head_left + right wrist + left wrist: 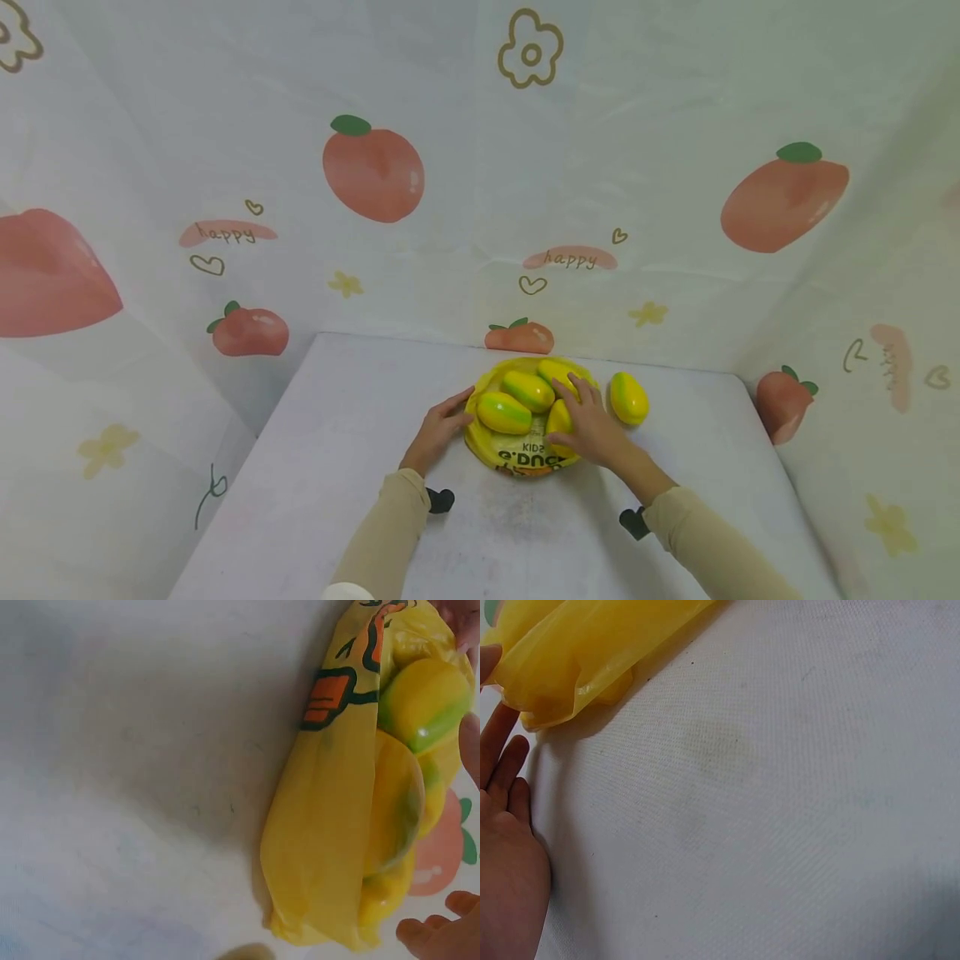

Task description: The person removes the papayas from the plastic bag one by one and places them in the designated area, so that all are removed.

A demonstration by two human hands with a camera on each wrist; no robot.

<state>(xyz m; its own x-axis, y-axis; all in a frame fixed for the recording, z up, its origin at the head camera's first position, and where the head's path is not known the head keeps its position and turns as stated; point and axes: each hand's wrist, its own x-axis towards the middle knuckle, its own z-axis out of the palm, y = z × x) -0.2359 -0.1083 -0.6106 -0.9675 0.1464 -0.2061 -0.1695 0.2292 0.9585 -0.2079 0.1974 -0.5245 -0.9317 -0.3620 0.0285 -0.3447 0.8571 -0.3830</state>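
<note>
A yellow plastic bag (486, 446) with dark "KIDS G.DUCK" print sits near the back of the table, its mouth spread wide. Several glossy yellow-green mangoes (504, 414) lie inside it. My left hand (435, 433) touches the bag's left side, with thumb and fingers apart at its rim; in the left wrist view the fingers (506, 761) are straight against the bag's edge. Over the right part of the bag, my right hand (592, 425) has its fingers spread above a partly covered mango (559, 427). Another mango (628, 398) lies on the table outside the bag, right of that hand.
The white table (337, 400) meets a printed cloth backdrop (450, 275) along its back edge, and the cloth also rises on both sides. Dark bits of the wrist gear (441, 501) show beside each sleeve.
</note>
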